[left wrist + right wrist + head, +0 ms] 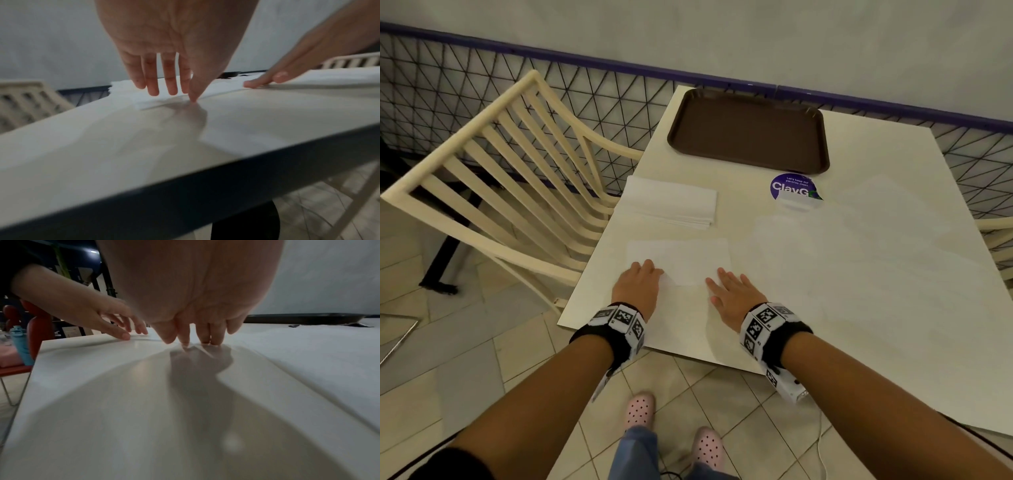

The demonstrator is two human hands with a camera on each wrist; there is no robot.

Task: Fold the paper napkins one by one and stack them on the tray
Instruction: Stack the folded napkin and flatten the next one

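Observation:
A single white napkin [681,257] lies flat on the white table [859,274], near its front edge. My left hand [642,274] rests at the napkin's near left corner. In the left wrist view its fingers [153,87] hang straight over the napkin [148,104] while the thumb tip touches the near edge. The straight fingers of my right hand [727,287] press on the near right edge, seen close up in the right wrist view [197,335]. A stack of unfolded napkins [671,202] sits just behind. The brown tray [748,130] at the table's far side holds nothing.
A round purple sticker [794,190] is on the table in front of the tray. A cream slatted chair [493,178] stands against the table's left side, with a wire fence and wall behind. The table's front edge runs just under my wrists.

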